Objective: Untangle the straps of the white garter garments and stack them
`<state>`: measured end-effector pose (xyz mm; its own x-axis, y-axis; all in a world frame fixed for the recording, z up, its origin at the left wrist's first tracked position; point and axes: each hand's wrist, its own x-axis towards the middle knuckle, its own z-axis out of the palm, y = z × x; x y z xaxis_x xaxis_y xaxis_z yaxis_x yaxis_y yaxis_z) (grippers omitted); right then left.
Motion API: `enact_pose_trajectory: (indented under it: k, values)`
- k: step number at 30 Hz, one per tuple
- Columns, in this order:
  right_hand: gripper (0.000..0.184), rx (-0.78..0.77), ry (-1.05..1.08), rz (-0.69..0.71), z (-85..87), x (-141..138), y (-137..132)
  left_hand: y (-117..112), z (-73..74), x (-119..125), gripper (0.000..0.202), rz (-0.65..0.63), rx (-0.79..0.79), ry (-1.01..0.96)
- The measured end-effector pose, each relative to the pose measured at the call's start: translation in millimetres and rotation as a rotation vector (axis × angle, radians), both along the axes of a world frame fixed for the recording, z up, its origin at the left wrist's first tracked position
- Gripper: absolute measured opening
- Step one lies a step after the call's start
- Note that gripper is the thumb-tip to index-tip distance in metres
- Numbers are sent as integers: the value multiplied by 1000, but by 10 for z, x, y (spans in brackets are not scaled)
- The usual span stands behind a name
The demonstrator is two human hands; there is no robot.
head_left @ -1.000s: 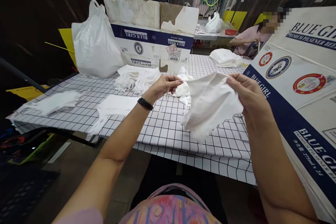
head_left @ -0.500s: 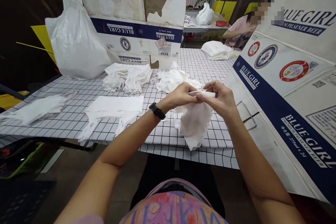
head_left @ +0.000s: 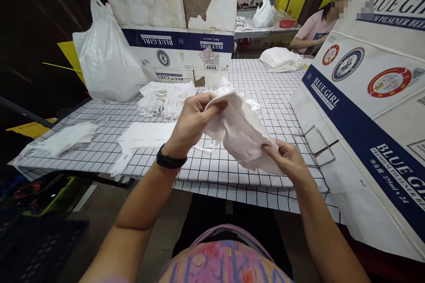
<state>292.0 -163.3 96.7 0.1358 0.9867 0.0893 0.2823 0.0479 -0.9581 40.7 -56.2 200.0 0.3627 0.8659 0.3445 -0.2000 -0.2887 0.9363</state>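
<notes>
I hold a white cloth piece [head_left: 241, 135] stretched slantwise above the table's front edge. My left hand [head_left: 192, 124], with a black band on its wrist, pinches the upper end. My right hand [head_left: 287, 159] grips the lower end, nearer to me. Under the cloth lies the checked tablecloth [head_left: 212, 166]. A flat folded white piece [head_left: 146, 135] lies just left of my left hand. A loose heap of white pieces [head_left: 166, 97] sits behind it.
An open "Blue Girl" carton [head_left: 179, 40] and a white plastic bag [head_left: 106, 59] stand at the back. A large flattened carton [head_left: 372, 110] leans along the right. A wire clip [head_left: 314, 146] lies by it. Another stack [head_left: 280, 59] and a seated person [head_left: 315, 31] are far right.
My hands were together at the cloth's top edge; they have since drawn apart, the left rising and the right dropping toward me, pulling the cloth out slantwise.
</notes>
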Motion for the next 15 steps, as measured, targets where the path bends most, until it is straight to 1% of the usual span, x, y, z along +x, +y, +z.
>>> enact_pose_trajectory:
  k: [1, 2, 3, 4, 6, 7, 8, 9, 10, 11, 13, 15]
  values:
    - [36, -9, -19, 10, 67, 67, -8, 16, -95, -76, 26, 49, -34, -8]
    - [34, -28, -43, 34, 115, 133, 2, 40, -231, -147, 28, 94, -79, -8]
    - [33, -56, -76, 71, 134, 194, 29, 71, -405, -209, 31, 131, -133, 7]
    - [33, -90, -117, 112, 120, 250, 73, 102, -610, -264, 35, 172, -189, 41]
    - [30, -176, -248, 166, -9, 337, 194, 154, -1055, -348, 38, 253, -256, 204]
    - [28, -215, -333, 153, -113, 368, 257, 169, -1265, -379, 37, 296, -245, 355]
    - [24, -245, -416, 111, -230, 392, 313, 176, -1447, -405, 35, 323, -215, 492]
    - [21, -266, -483, 56, -350, 409, 357, 179, -1591, -424, 32, 347, -195, 580]
    - [21, -281, -531, 2, -462, 424, 387, 180, -1693, -440, 29, 363, -173, 646]
    - [24, -292, -558, -44, -558, 437, 402, 184, -1755, -452, 27, 371, -160, 678]
    - [33, -302, -565, -91, -692, 470, 399, 209, -1787, -467, 22, 372, -146, 705]
    - [37, -288, -547, -135, -753, 508, 371, 258, -1764, -474, 15, 349, -137, 727]
